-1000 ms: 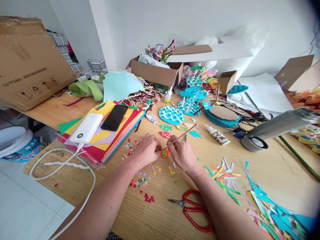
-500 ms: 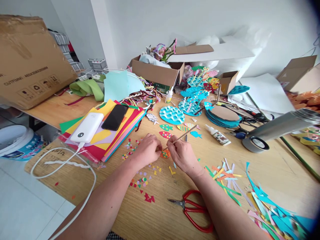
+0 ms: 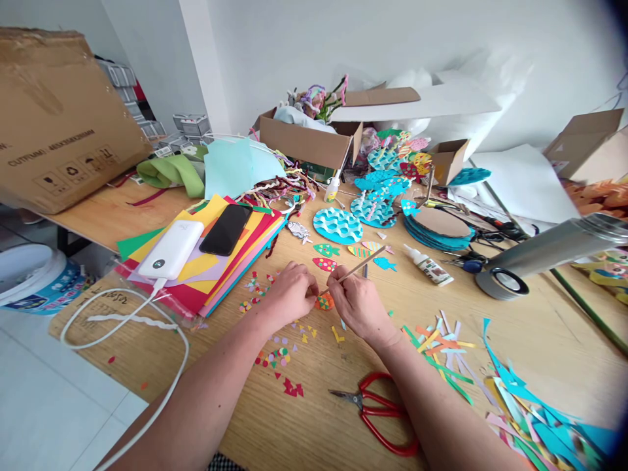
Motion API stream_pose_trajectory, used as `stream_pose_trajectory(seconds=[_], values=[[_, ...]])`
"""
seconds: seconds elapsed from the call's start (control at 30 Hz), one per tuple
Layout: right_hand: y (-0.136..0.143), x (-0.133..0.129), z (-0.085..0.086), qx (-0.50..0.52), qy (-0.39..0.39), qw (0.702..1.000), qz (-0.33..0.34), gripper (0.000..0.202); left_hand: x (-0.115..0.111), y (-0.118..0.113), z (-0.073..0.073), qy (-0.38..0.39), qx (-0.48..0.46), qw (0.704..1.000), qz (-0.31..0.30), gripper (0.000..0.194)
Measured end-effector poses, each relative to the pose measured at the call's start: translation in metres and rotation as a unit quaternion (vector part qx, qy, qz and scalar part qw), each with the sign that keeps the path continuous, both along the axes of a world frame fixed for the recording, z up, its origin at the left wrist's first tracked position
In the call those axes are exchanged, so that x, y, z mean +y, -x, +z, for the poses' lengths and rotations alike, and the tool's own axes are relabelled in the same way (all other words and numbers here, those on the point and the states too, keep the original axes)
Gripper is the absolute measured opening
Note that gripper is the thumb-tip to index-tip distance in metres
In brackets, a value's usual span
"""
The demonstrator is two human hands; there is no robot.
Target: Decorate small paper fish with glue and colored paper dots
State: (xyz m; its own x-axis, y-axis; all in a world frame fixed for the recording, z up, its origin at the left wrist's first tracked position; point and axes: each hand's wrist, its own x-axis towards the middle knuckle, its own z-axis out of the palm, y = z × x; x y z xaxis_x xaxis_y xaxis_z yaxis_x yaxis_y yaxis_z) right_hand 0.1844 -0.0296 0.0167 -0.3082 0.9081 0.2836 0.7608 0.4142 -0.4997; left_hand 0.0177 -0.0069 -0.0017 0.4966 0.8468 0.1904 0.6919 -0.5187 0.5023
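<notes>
Between my hands an orange paper fish (image 3: pixel 324 301) with small coloured pieces on it lies on the table. My right hand (image 3: pixel 357 302) is closed around a thin wooden stick (image 3: pixel 366 261), whose lower end reaches down to the fish. My left hand (image 3: pixel 294 292) is at the fish's left edge with its fingers pinched together; whether it grips the fish is hidden. Just beyond are a red dotted paper fish (image 3: pixel 324 263), a green one (image 3: pixel 326 250) and a blue one (image 3: pixel 385 263). Small paper dots and triangles (image 3: pixel 279 356) are scattered left of and below the fish.
Red-handled scissors (image 3: pixel 375 412) lie by my right forearm, near paper strips (image 3: pixel 444 353). A glue bottle (image 3: pixel 429 265) and a steel flask (image 3: pixel 549 252) are to the right. Leftward, a power bank (image 3: pixel 171 250) and a phone (image 3: pixel 226 230) rest on coloured paper; a white cable crosses my left arm.
</notes>
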Motion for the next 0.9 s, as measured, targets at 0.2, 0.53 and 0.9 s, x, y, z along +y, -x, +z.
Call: stream_pose_trajectory(seconds=[0.2, 0.53, 0.9], values=[[-0.0017, 0.0007, -0.0021, 0.029, -0.011, 0.999, -0.009, 0.024, -0.0010, 0.0001, 0.0003, 0.003, -0.005, 1.000, 0.001, 0.010], [-0.0042, 0.0016, -0.0037, 0.046, -0.008, 0.999, -0.010, 0.025, -0.0001, 0.0006, -0.0014, 0.001, -0.002, 1.000, 0.004, 0.010], [-0.0036, 0.0016, -0.0043, 0.033, -0.009, 0.999, 0.003, 0.024, -0.0002, 0.0007, -0.0006, 0.003, -0.002, 1.000, 0.003, 0.010]])
